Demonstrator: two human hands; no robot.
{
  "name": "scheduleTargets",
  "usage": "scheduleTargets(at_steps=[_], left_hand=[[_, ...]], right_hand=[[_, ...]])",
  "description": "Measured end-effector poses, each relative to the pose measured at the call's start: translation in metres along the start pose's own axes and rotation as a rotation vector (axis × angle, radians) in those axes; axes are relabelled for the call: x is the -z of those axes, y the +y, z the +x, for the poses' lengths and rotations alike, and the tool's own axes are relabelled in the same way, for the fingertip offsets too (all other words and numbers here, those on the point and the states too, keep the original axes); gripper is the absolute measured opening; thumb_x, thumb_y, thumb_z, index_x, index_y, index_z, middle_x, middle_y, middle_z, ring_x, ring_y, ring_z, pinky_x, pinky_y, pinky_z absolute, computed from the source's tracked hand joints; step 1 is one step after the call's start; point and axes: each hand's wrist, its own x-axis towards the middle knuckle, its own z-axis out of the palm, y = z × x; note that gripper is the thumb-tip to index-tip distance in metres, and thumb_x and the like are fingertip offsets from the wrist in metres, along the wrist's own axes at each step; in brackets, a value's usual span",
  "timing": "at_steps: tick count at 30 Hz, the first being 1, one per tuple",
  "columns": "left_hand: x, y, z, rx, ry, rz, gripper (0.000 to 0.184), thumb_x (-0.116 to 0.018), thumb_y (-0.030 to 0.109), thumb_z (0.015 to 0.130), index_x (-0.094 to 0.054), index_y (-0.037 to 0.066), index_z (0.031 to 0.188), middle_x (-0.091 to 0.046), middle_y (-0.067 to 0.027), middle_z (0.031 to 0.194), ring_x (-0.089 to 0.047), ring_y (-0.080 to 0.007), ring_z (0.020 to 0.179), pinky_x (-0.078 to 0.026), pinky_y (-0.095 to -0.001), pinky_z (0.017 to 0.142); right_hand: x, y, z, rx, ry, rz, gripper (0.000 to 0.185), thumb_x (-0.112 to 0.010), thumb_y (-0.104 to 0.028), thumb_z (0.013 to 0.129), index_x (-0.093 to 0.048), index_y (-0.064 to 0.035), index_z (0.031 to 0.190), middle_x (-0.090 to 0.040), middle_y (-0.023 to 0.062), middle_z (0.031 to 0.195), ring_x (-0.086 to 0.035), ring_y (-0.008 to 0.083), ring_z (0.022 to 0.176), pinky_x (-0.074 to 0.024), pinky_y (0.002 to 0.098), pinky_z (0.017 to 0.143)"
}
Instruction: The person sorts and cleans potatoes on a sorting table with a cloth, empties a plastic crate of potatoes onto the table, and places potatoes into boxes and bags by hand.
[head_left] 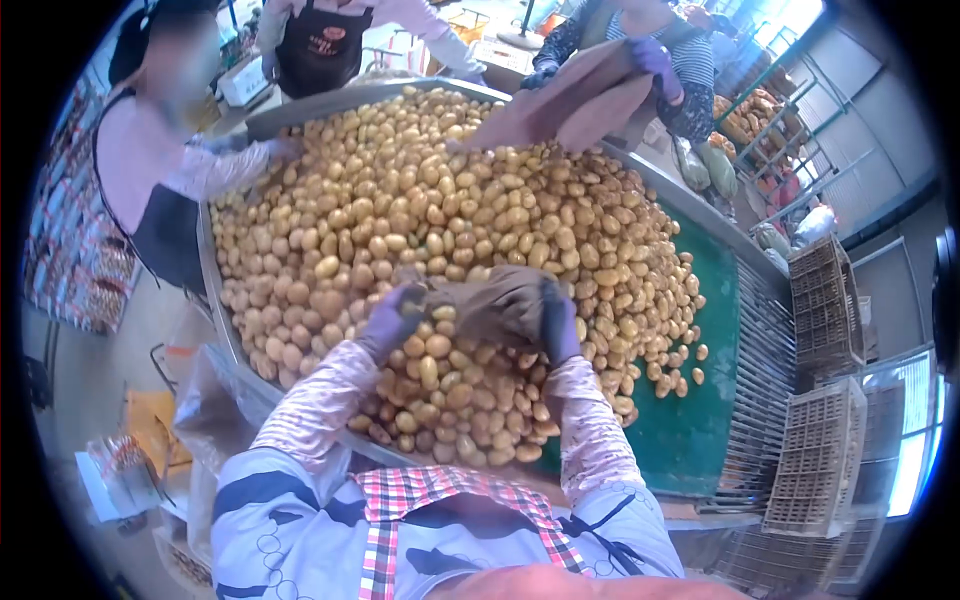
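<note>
My left hand (393,318), in a purple and dark glove, grips one end of a brown cloth (495,305). On the other side my right hand (560,322), gloved the same way, is closed on the cloth's edge. The cloth hangs bunched between both hands, just over a big heap of potatoes (400,220). Loose potatoes lie right below and around my hands. Fingertips on both hands are partly hidden by the cloth and the dark glove palms.
A metal-rimmed sorting table (222,330) holds the potatoes, with a green surface (690,430) and a roller grate (765,370) at right. Plastic crates (815,460) stand beyond it. Co-workers stand around; one at the far side holds another brown cloth (570,95).
</note>
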Motion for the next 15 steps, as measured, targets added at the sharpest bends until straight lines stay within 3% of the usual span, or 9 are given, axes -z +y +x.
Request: scheduleTargets(at_steps=[2, 4, 6, 7, 8, 9, 11, 12, 15], left_hand=[[0.027, -0.005, -0.032, 0.021, 0.119, 0.049, 0.041, -0.066, 0.020, 0.079, -0.058, 0.002, 0.116, -0.063, -0.0087, 0.108, -0.059, -0.0188, 0.100, -0.046, -0.0318, 0.092], [0.045, -0.005, -0.064, -0.040, 0.262, -0.098, 0.040, -0.067, 0.017, 0.081, -0.057, 0.001, 0.116, -0.062, -0.0097, 0.111, -0.058, -0.0197, 0.103, -0.045, -0.0317, 0.094], [0.064, -0.029, -0.086, 0.056, 0.380, 0.119, 0.038, -0.065, 0.013, 0.082, -0.056, 0.001, 0.117, -0.059, -0.0110, 0.114, -0.056, -0.0209, 0.107, -0.043, -0.0320, 0.096], [0.070, -0.045, -0.094, 0.035, 0.432, 0.126, 0.038, -0.064, 0.010, 0.083, -0.055, 0.001, 0.119, -0.058, -0.0120, 0.116, -0.055, -0.0218, 0.108, -0.042, -0.0323, 0.096], [0.072, -0.057, -0.096, 0.013, 0.488, 0.134, 0.039, -0.063, 0.008, 0.083, -0.053, 0.001, 0.120, -0.057, -0.0130, 0.118, -0.055, -0.0226, 0.109, -0.042, -0.0326, 0.097], [0.077, -0.047, -0.095, -0.043, 0.501, 0.244, 0.037, -0.062, 0.013, 0.081, -0.054, 0.000, 0.116, -0.057, -0.0177, 0.112, -0.055, -0.0319, 0.106, -0.043, -0.0386, 0.094], [0.081, -0.059, -0.089, -0.155, 0.541, 0.470, 0.040, -0.061, 0.010, 0.082, -0.052, 0.000, 0.120, -0.056, -0.0185, 0.117, -0.055, -0.0334, 0.108, -0.043, -0.0393, 0.096], [0.081, -0.065, -0.085, -0.209, 0.561, 0.582, 0.041, -0.060, 0.009, 0.083, -0.051, 0.001, 0.123, -0.055, -0.0189, 0.119, -0.054, -0.0341, 0.110, -0.043, -0.0397, 0.097], [0.088, -0.054, -0.074, -0.157, 0.499, 0.496, 0.040, -0.059, 0.011, 0.082, -0.052, 0.000, 0.119, -0.054, -0.0221, 0.117, -0.052, -0.0406, 0.110, -0.043, -0.0439, 0.095]], right_hand=[[0.014, -0.080, -0.044, -0.364, 0.116, 0.854, 0.044, -0.040, -0.040, 0.099, -0.056, -0.0010, 0.114, -0.061, 0.0125, 0.106, -0.058, 0.0214, 0.091, -0.0483, 0.0322, 0.083], [0.012, -0.106, -0.075, -0.060, 0.191, 0.721, 0.052, -0.039, -0.048, 0.097, -0.056, -0.0017, 0.114, -0.059, 0.0124, 0.112, -0.057, 0.0225, 0.095, -0.0475, 0.0345, 0.086], [-0.008, -0.146, -0.106, 0.105, -0.014, 0.978, 0.044, -0.045, -0.040, 0.096, -0.054, -0.0019, 0.116, -0.057, 0.0146, 0.116, -0.055, 0.0263, 0.102, -0.0449, 0.0360, 0.092], [-0.020, -0.143, -0.115, 0.178, -0.053, 0.922, 0.043, -0.047, -0.038, 0.095, -0.052, -0.0029, 0.119, -0.054, 0.0156, 0.120, -0.053, 0.0284, 0.106, -0.0428, 0.0388, 0.094], [-0.033, -0.122, -0.123, 0.234, -0.062, 0.700, 0.043, -0.049, -0.036, 0.094, -0.049, -0.0040, 0.122, -0.051, 0.0167, 0.123, -0.050, 0.0304, 0.111, -0.0407, 0.0416, 0.096], [-0.044, -0.088, -0.127, 0.295, -0.042, 0.165, 0.044, -0.051, -0.034, 0.092, -0.047, -0.0050, 0.125, -0.049, 0.0178, 0.127, -0.047, 0.0324, 0.115, -0.0386, 0.0445, 0.098], [-0.073, -0.025, -0.126, 0.290, -0.143, -0.855, 0.049, -0.055, -0.030, 0.090, -0.042, -0.0072, 0.132, -0.043, 0.0200, 0.134, -0.042, 0.0365, 0.124, -0.0344, 0.0501, 0.102], [-0.090, -0.004, -0.119, 0.250, -0.242, -1.056, 0.053, -0.056, -0.028, 0.088, -0.040, -0.0082, 0.135, -0.040, 0.0210, 0.138, -0.039, 0.0386, 0.128, -0.0323, 0.0529, 0.104], [-0.123, 0.038, -0.067, 0.363, -0.256, -1.212, 0.058, -0.059, -0.029, 0.085, -0.039, -0.0070, 0.136, -0.039, 0.0219, 0.139, -0.036, 0.0412, 0.130, -0.0276, 0.0628, 0.103]])
